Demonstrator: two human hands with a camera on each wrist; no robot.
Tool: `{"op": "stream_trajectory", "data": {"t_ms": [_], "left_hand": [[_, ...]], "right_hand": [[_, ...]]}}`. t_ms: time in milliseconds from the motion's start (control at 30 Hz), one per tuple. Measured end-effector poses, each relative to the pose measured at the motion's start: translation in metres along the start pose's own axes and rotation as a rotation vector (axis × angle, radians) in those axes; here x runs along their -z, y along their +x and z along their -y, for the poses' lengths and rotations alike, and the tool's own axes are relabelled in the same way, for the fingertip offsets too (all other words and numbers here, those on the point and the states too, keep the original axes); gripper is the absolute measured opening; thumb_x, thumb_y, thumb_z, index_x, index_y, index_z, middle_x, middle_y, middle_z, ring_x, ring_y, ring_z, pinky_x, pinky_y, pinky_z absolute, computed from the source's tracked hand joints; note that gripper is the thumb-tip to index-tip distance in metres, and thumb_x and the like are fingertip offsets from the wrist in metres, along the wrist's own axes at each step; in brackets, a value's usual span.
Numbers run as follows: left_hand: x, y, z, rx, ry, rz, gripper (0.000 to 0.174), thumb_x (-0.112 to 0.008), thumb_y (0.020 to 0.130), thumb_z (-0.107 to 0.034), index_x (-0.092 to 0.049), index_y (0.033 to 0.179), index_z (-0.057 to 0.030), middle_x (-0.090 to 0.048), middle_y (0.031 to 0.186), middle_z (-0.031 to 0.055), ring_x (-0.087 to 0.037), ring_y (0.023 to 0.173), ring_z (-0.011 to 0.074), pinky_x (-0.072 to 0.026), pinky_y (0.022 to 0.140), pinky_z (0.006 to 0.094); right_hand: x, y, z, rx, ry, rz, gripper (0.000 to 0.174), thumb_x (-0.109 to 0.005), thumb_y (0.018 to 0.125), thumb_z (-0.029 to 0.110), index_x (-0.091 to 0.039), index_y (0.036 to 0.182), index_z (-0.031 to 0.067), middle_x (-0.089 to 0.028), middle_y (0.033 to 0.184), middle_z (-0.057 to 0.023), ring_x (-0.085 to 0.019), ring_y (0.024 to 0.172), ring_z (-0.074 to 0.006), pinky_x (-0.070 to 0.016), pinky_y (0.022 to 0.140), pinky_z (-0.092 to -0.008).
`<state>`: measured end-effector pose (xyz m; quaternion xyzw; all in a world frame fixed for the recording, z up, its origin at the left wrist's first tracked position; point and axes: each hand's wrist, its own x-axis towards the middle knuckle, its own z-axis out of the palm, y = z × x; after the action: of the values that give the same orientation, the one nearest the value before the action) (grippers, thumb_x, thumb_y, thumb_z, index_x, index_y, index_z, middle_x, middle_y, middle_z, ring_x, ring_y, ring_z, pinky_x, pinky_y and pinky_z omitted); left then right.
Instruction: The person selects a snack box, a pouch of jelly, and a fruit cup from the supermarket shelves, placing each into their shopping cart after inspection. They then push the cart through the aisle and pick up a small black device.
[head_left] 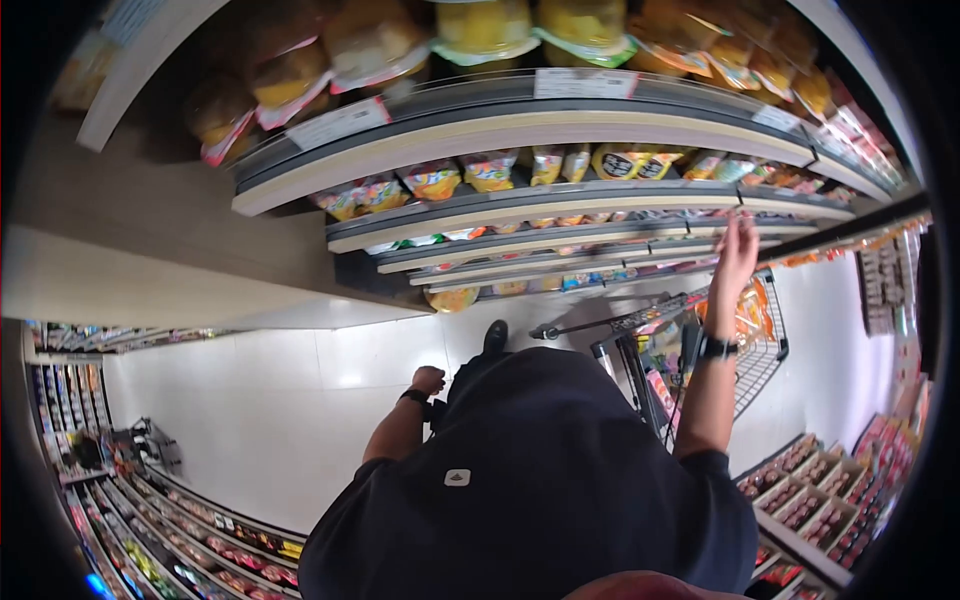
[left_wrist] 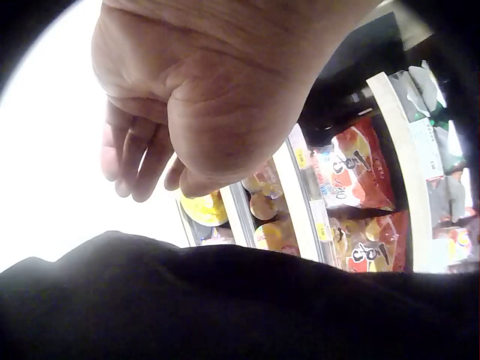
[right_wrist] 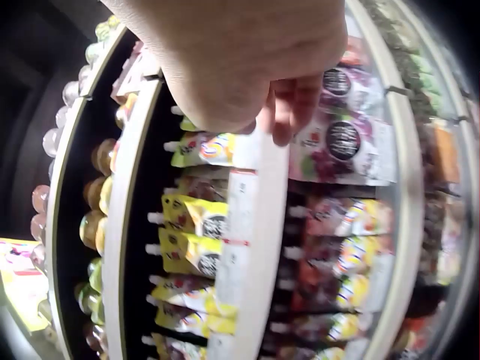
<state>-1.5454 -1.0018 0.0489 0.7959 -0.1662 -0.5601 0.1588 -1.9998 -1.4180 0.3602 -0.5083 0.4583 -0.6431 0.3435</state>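
Observation:
My right hand (head_left: 738,255) reaches out to the shelves, fingers extended and nothing in the grip. In the right wrist view this hand (right_wrist: 247,64) is at a shelf edge (right_wrist: 266,217), its fingertips right beside a purple grape-printed pouch (right_wrist: 341,142). Yellow spouted pouches (right_wrist: 187,232) stand in the row to the left of that edge. Low at my side hangs my left hand (head_left: 428,379), holding nothing. The left wrist view has this hand (left_wrist: 202,97) with loosely bent fingers, in front of shelves with red and white packs (left_wrist: 356,169).
A shopping cart (head_left: 765,350) with packaged goods inside stands to my right, beside the shelving. Clear-domed cups (head_left: 485,30) line the top shelf in front. Bins of small packs (head_left: 805,490) are at the lower right. Behind to the left runs another stocked shelf (head_left: 190,530).

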Motion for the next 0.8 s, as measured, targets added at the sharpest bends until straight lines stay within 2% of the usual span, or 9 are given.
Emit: {"op": "stream_trajectory", "data": {"t_ms": [67,200,267,367,433,567,667,700,800], "left_hand": [[-0.003,-0.016,-0.006,0.077,0.021,0.033,0.026,-0.055,0.093,-0.020,-0.066,0.079,-0.0010,-0.068,0.070,0.0098,-0.062,0.051,0.0179,-0.0504,0.045,0.0322],[-0.009,-0.008,0.008,0.144,-0.010,0.083,0.024,-0.057,0.094,-0.021,-0.066,0.084,0.0000,-0.068,0.071,0.0100,-0.062,0.051,0.0177,-0.0504,0.045,0.0315],[-0.006,-0.012,-0.009,0.128,0.018,0.076,0.024,-0.058,0.093,-0.021,-0.066,0.085,0.0000,-0.068,0.071,0.0101,-0.062,0.051,0.0181,-0.0507,0.045,0.0315],[0.001,0.014,-0.016,-0.133,0.333,0.126,0.024,-0.057,0.093,-0.021,-0.067,0.085,-0.0006,-0.069,0.072,0.0094,-0.063,0.053,0.0180,-0.0521,0.048,0.0314],[0.003,0.041,-0.025,-0.121,0.370,0.177,0.024,-0.056,0.093,-0.021,-0.068,0.085,-0.0014,-0.069,0.073,0.0091,-0.064,0.054,0.0176,-0.0523,0.049,0.0310],[0.005,0.054,-0.068,-0.036,0.156,0.158,0.023,-0.055,0.092,-0.021,-0.069,0.086,-0.0035,-0.071,0.078,0.0080,-0.065,0.060,0.0145,-0.0536,0.053,0.0300],[0.005,0.036,-0.107,-0.099,0.135,0.155,0.028,-0.057,0.094,-0.024,-0.067,0.107,-0.0012,-0.072,0.088,0.0089,-0.066,0.066,0.0144,-0.0539,0.057,0.0275],[0.015,0.081,-0.083,-0.383,0.387,0.271,0.033,-0.057,0.095,-0.025,-0.064,0.116,-0.0011,-0.072,0.091,0.0095,-0.067,0.068,0.0151,-0.0542,0.059,0.0274],[0.005,0.035,-0.128,-0.251,0.364,0.294,0.026,-0.057,0.093,-0.021,-0.067,0.108,-0.0025,-0.071,0.085,0.0080,-0.066,0.065,0.0136,-0.0518,0.055,0.0271]], "right_hand": [[0.020,-0.057,-0.039,-0.102,-0.101,0.260,0.024,-0.066,0.099,0.020,-0.063,0.117,0.0039,-0.063,0.094,-0.0009,-0.053,0.067,-0.0057,-0.0437,0.062,-0.0195],[0.031,-0.163,-0.055,-0.492,-0.063,0.426,0.041,-0.070,0.096,0.014,-0.056,0.132,0.0025,-0.067,0.114,-0.0061,-0.067,0.094,-0.0122,-0.0523,0.078,-0.0237],[0.045,-0.196,-0.087,-0.433,-0.026,0.491,0.051,-0.074,0.092,0.010,-0.052,0.138,0.0039,-0.064,0.123,-0.0090,-0.063,0.108,-0.0156,-0.0520,0.086,-0.0258],[0.041,-0.211,-0.062,-0.451,-0.318,0.634,0.070,-0.083,0.082,0.014,-0.049,0.144,0.0101,-0.059,0.133,-0.0079,-0.056,0.124,-0.0216,-0.0493,0.095,-0.0337],[0.039,-0.206,-0.049,-0.348,-0.440,0.709,0.069,-0.085,0.079,0.016,-0.053,0.139,0.0088,-0.057,0.137,-0.0104,-0.055,0.127,-0.0240,-0.0473,0.098,-0.0335],[0.044,-0.205,-0.043,-0.191,-0.518,0.688,0.062,-0.083,0.079,0.017,-0.056,0.134,0.0069,-0.056,0.137,-0.0159,-0.055,0.127,-0.0334,-0.0469,0.104,-0.0386],[0.060,-0.213,-0.039,-0.161,-0.597,0.595,0.057,-0.080,0.082,0.020,-0.056,0.131,0.0048,-0.057,0.134,-0.0177,-0.056,0.124,-0.0358,-0.0470,0.104,-0.0401],[0.067,-0.220,-0.035,-0.180,-0.622,0.565,0.056,-0.080,0.083,0.021,-0.056,0.131,0.0042,-0.057,0.133,-0.0178,-0.057,0.123,-0.0357,-0.0475,0.103,-0.0403],[0.090,-0.245,-0.025,-0.256,-0.662,0.470,0.052,-0.077,0.086,0.024,-0.058,0.129,0.0032,-0.060,0.127,-0.0181,-0.059,0.119,-0.0358,-0.0487,0.101,-0.0412]]}}
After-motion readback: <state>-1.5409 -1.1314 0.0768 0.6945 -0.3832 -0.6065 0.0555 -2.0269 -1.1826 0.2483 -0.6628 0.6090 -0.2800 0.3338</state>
